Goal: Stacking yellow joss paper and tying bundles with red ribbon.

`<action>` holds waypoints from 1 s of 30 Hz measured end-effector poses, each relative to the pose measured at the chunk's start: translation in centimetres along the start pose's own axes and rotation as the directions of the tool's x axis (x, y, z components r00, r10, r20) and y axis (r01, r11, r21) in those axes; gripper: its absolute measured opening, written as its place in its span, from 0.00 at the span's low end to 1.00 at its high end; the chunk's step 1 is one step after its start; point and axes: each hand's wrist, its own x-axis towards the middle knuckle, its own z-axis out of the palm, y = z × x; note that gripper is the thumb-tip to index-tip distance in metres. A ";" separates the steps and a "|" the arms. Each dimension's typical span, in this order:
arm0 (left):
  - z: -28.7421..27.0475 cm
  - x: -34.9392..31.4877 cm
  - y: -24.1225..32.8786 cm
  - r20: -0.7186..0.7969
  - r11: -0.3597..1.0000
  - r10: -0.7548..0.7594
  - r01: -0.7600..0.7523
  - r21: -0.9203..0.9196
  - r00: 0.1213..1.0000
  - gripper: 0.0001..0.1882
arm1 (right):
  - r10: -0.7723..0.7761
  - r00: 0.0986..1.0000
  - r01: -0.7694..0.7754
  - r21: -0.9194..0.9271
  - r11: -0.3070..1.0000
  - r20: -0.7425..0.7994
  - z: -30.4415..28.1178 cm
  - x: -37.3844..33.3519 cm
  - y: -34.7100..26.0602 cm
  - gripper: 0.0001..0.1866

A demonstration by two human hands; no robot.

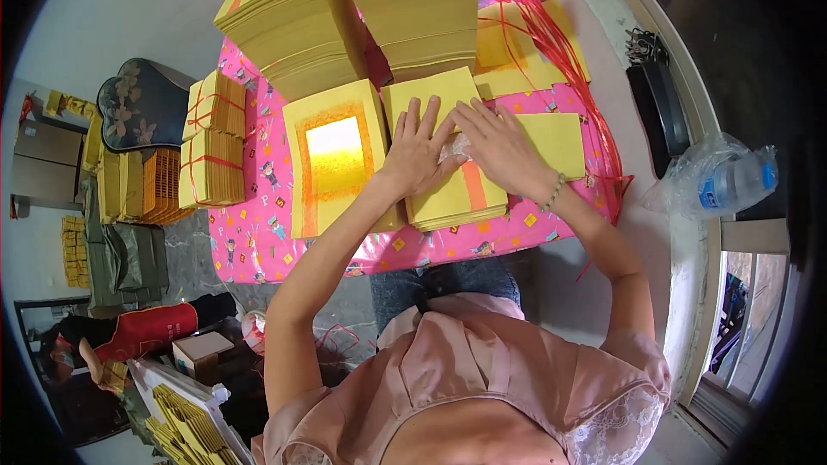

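My left hand (420, 155) lies flat on a stack of yellow paper (435, 205) in front of me, fingers spread. On the same stack rests my right hand (506, 148), fingers stretched out and a beaded bracelet at the wrist. A crumpled, whitish clear piece (454, 148) shows between the hands; what it is I cannot tell. An orange-red patch (475, 185) marks the top sheet below it. Just left stands another yellow paper stack (301, 198), its top bearing a shiny gold foil square (336, 151) in an orange border. A plain yellow sheet (560, 139) sticks out beside my right hand.
Tall paper stacks (293, 30) rise behind my hands on the pink patterned tablecloth (250, 250). Red plastic strings (573, 52) hang along the right edge. Tied bundles (211, 172) stand at left. A wrapped bottle (732, 185) is at right; another person (142, 331) works at lower left.
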 end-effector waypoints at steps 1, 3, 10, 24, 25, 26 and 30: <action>0.1 0.1 -0.1 -0.012 1.000 0.014 -0.014 -0.002 1.000 0.41 | 0.012 0.999 -0.013 0.024 1.000 0.033 0.0 -0.4 -0.2 0.28; 0.0 0.1 -0.1 0.002 1.000 0.020 -0.020 0.003 1.000 0.41 | 0.025 0.998 -0.028 0.049 0.998 0.062 0.1 -0.8 -0.2 0.31; -0.1 0.0 0.0 0.041 1.000 0.015 -0.015 -0.003 0.999 0.40 | 0.011 0.996 -0.020 0.099 0.995 0.088 0.4 -1.7 -0.2 0.39; -0.1 0.5 0.4 0.032 1.000 0.004 -0.005 0.014 0.999 0.48 | -0.002 0.986 -0.010 0.070 0.998 0.167 1.0 -2.4 0.0 0.45; -0.2 0.4 0.6 0.021 1.000 0.004 -0.004 0.006 1.000 0.50 | -0.001 0.986 -0.010 0.061 0.998 0.168 1.0 -2.5 0.2 0.45; -0.2 0.2 0.9 0.020 1.000 -0.001 0.001 0.004 1.000 0.50 | 0.001 0.986 -0.010 0.052 0.999 0.168 1.0 -2.6 0.2 0.44; -0.3 -0.3 1.2 0.005 0.996 -0.080 0.080 0.042 0.997 0.55 | -0.002 0.983 -0.007 0.048 0.999 0.184 1.1 -2.7 0.5 0.44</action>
